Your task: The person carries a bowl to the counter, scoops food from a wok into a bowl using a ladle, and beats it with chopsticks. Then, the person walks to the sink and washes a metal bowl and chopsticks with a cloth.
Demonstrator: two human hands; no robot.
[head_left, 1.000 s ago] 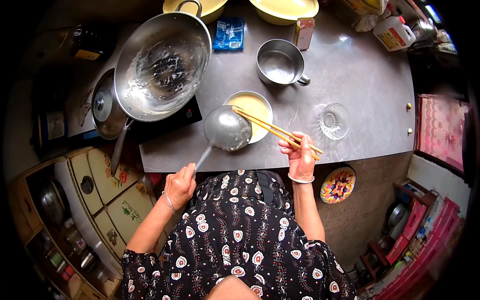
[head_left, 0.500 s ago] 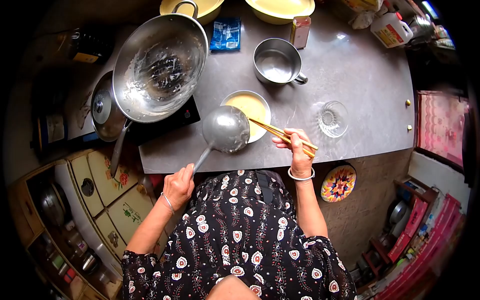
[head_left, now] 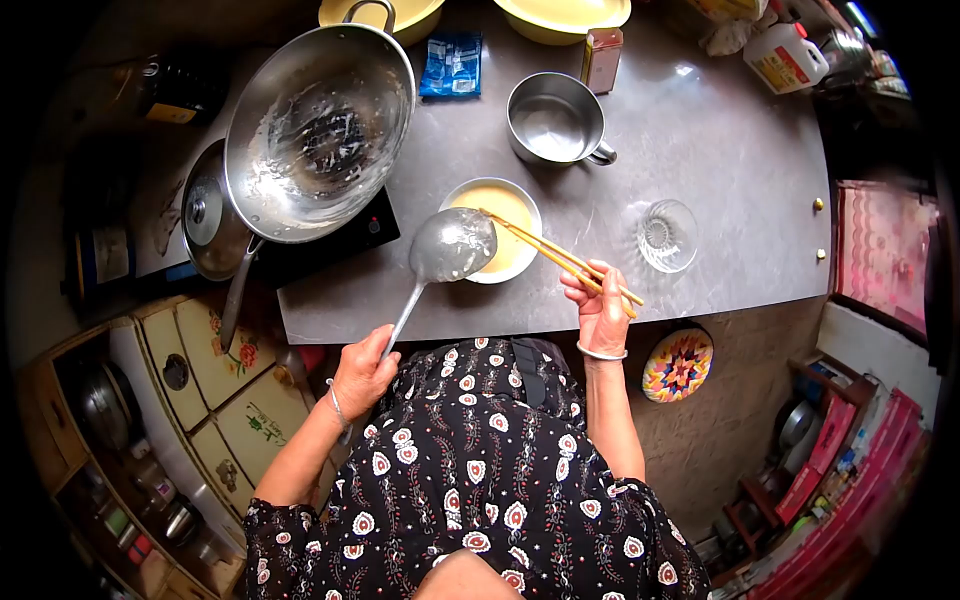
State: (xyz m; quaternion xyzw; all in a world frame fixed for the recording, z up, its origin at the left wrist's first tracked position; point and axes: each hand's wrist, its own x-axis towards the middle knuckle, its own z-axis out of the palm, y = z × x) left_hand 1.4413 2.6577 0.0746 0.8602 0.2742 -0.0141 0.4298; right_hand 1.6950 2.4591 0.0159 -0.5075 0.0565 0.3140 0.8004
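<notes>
My left hand (head_left: 366,370) is closed around the handle of a large metal ladle (head_left: 440,245). Its broad head tilts over the left rim of a white bowl (head_left: 538,240), with pale residue on its surface. Yellow liquid (head_left: 512,208) fills much of the bowl. In my right hand (head_left: 602,312) is a pair of chopsticks (head_left: 560,258), gripped near the thick ends. Their tips reach the right edge of the ladle head, above the bowl. Whether the bowl touches the ladle is hidden.
A smeared wok (head_left: 320,135) stands tilted at the left, above a black cooktop (head_left: 372,225) and beside a lid (head_left: 205,212). A metal mug (head_left: 555,120), a glass bowl (head_left: 666,236), a blue packet (head_left: 452,66), a small box (head_left: 602,60) and yellow basins (head_left: 565,18) are on the counter (head_left: 720,140).
The ladle head has turned, so more of its residue-covered side shows. The chopstick tips have shifted left onto its edge, while my right hand has moved slightly down and right.
</notes>
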